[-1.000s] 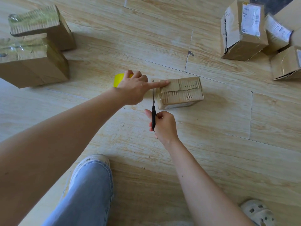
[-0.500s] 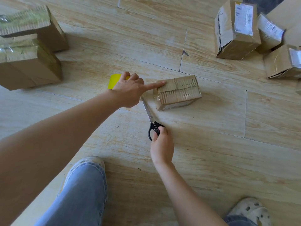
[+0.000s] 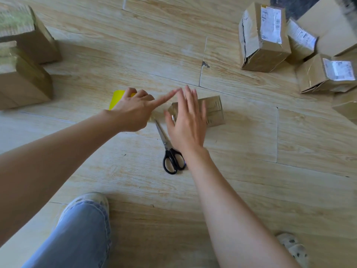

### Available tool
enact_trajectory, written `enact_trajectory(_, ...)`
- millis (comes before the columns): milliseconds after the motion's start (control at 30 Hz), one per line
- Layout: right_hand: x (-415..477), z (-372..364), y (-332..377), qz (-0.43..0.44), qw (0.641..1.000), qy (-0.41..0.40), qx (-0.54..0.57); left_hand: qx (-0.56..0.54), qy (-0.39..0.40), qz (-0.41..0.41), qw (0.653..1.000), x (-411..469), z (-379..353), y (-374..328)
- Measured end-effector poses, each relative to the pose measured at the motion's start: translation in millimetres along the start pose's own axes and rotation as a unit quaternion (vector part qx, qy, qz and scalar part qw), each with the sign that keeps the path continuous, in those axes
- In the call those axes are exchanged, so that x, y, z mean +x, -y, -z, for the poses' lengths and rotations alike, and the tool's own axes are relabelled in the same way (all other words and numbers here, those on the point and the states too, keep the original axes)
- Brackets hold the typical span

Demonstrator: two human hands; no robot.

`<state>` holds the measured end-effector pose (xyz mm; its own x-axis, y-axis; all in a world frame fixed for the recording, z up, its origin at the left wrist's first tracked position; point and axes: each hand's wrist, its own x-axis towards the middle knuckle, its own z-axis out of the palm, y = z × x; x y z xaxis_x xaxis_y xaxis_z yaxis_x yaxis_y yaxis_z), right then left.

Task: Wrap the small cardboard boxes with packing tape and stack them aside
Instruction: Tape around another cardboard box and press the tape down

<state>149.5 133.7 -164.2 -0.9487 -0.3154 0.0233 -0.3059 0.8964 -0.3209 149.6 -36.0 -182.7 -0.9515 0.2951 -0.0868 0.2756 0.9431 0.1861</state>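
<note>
Left of centre, I see my left hand (image 3: 133, 111) gripping the yellow tape roll (image 3: 116, 99), forefinger extended. Scissors (image 3: 171, 151) lie on the floor (image 3: 251, 151) beside it. My right hand (image 3: 188, 122), flat and released, partly hides the small cardboard box (image 3: 214, 111) mid-frame.

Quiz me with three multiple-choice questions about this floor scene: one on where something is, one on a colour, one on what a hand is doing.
1. Where do the scissors lie?
A on the person's knee
B flat on the wooden floor
C in a drawer

2. What colour is the tape roll that the left hand holds?
A yellow
B red
C white

3. How is the right hand?
A clenched in a fist
B pinching a pen
C open, fingers straight, above the small box

Answers: 1 B, they rest on the planks, in no hand; 2 A, yellow shows behind the curled fingers; 3 C, its spread fingers hold nothing.
</note>
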Motion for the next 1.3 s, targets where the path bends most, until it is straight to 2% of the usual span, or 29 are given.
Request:
enact_trajectory(67, 16.8, -4.5, -6.5, -0.007, 0.999, 0.045, -0.026, -0.023, 0.001, 0.044, 0.999, -0.1, 0.4, 1.7)
enact_trajectory(200, 21.4, -16.6, -5.1, -0.02, 0.998, 0.014, -0.056, -0.041, 0.05, 0.114, 0.991, 3.5, 2.0, 7.4)
enact_trajectory(400, 22.7, -23.9, 3.9, -0.081, 0.993, -0.014, -0.082, -0.047, 0.053, 0.129, 0.989, 0.3, 5.9, 12.1)
enact_trajectory(500, 25.3, -20.3, 2.2, -0.068, 0.995, -0.002, -0.078, -0.052, 0.057, 0.131, 0.988, 0.0, 9.1, 11.7)
enact_trajectory(667, 13.4, -12.5, -7.2, 0.008, 0.995, 0.019, -0.095, -0.059, 0.059, 0.137, 0.987, -0.7, 10.6, 9.8)
enact_trajectory(767, 11.0, -12.5, -7.7, -0.013, 0.995, 0.06, -0.077, -0.072, 0.05, 0.151, 0.985, -2.0, 11.5, 8.5)
enact_trajectory(833, 11.7, -7.0, -1.0, -0.011, 0.998, 0.026, -0.048, -0.078, 0.043, 0.161, 0.983, -2.8, 11.8, 7.5)
enact_trajectory(900, 4.2, -2.4, 12.4, 0.045, 0.993, -0.088, 0.061, -0.086, 0.037, 0.17, 0.981, -3.9, 11.6, 7.2)
enact_trajectory(933, -4.3, -4.5, 22.5, 0.069, 0.98, -0.137, 0.13, -0.091, 0.031, 0.174, 0.98, -4.8, 11.8, 7.5)
enact_trajectory(967, -14.4, -7.3, 35.2, 0.06, 0.968, -0.147, 0.192, -0.096, 0.026, 0.177, 0.979, -6.1, 12.3, 8.1)
enact_trajectory(1033, -27.2, -13.3, 59.5, -0.036, 0.952, -0.076, 0.296, -0.113, 0.018, 0.175, 0.978, -11.2, 13.2, 10.4)
enact_trajectory(1100, -24.8, -22.0, 73.7, -0.192, 0.908, 0.049, 0.369, -0.134, 0.012, 0.165, 0.977, -18.3, 14.4, 13.5)
enact_trajectory(1133, -18.5, -25.2, 76.9, -0.275, 0.864, 0.105, 0.409, -0.14, 0.009, 0.16, 0.977, -22.0, 15.2, 15.1)
enact_trajectory(1167, -11.0, -28.0, 77.3, -0.355, 0.801, 0.146, 0.46, -0.146, 0.008, 0.154, 0.977, -25.8, 16.1, 16.3)
enact_trajectory(1233, 0.5, -29.0, 77.4, -0.46, 0.658, 0.164, 0.574, -0.157, 0.009, 0.139, 0.978, -32.0, 17.2, 18.4)
enact_trajectory(1267, 3.1, -28.9, 77.6, -0.483, 0.612, 0.155, 0.607, -0.161, 0.012, 0.133, 0.978, -34.1, 17.7, 18.8)
enact_trajectory(1300, 4.2, -28.8, 77.6, -0.491, 0.599, 0.151, 0.614, -0.164, 0.017, 0.129, 0.978, -35.8, 18.7, 19.2)
